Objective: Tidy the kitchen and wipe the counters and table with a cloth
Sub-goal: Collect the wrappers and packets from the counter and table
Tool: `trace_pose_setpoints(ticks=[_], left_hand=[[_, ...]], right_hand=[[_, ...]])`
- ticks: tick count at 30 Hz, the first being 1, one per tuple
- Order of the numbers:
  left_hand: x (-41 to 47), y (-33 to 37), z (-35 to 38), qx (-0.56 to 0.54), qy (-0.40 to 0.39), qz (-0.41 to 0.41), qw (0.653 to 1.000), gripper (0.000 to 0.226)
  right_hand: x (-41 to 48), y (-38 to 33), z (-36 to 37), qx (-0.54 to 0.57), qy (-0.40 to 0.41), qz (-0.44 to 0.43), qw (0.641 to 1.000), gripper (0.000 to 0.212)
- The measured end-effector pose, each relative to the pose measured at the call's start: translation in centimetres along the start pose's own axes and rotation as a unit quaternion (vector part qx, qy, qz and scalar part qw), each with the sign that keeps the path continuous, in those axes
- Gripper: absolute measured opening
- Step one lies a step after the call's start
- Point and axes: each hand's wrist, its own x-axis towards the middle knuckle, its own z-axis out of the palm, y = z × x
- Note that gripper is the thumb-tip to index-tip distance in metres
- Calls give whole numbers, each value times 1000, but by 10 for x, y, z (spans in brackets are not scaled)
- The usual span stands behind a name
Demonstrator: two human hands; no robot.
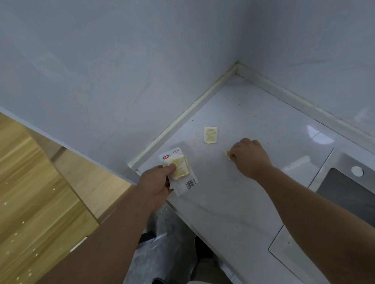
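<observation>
Step in hand: clearing litter from the worktop [243, 204] ahead of wiping. No cloth is in view.

1. Your left hand [156, 184] is at the worktop's left end, near the front edge. It grips a wrapper [185, 184], thumb on top and fingers curled beneath, with a yellowish pad pressed against it. The wrapper overhangs the front corner.
2. Your right hand [249, 157] is lowered onto the middle of the worktop with its fingers curled. The fingertips pinch a small yellow scrap [228, 154]. Whether the scrap is already clear of the surface cannot be told.
3. One sachet [210, 135] lies flat between your hands, nearer the back corner, touching neither hand.
4. Crumbs [196, 141] are scattered just left of the sachet, and more specks lie toward the back edge.
5. The sink [354, 196] is set into the worktop at your right.

Next move, as judged from this layout:
- Lift the scrap and transfer it onto the wrapper in your left hand.
- Collect the sachet the same way. It lies flat, so expect to catch an edge with a fingertip.
- Leave the crumbs for the cloth, since they look too fine to pick up singly.
- Keep the wrapper level, or the loose pieces may slide off onto the floor.
</observation>
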Motion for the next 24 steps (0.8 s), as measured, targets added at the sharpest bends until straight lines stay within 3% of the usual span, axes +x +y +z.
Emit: trace_pose_setpoints(ticks=[5,8,11,15,19,24], left_hand=[[-4,4,7,6,-7,5,1000,16],[-6,5,15,16,-11,3,1000,20],[-8,7,21,37,-24,0,999,23],[-12,9,24,60,-45,6,997,21],[-16,10,22,67,-66,5,996,16],[-21,12,14,56,-87,-7,995,18]], right_hand=[[-3,-7,-18,174,90,115,974,14],[-11,-22,-38,254,159,116,947,10],[-21,-48,-58,240,222,-3,945,5],[-35,-82,-70,163,248,-163,941,11],[-42,-97,-65,114,245,-231,935,6],[-44,-98,-56,63,225,-284,930,20]])
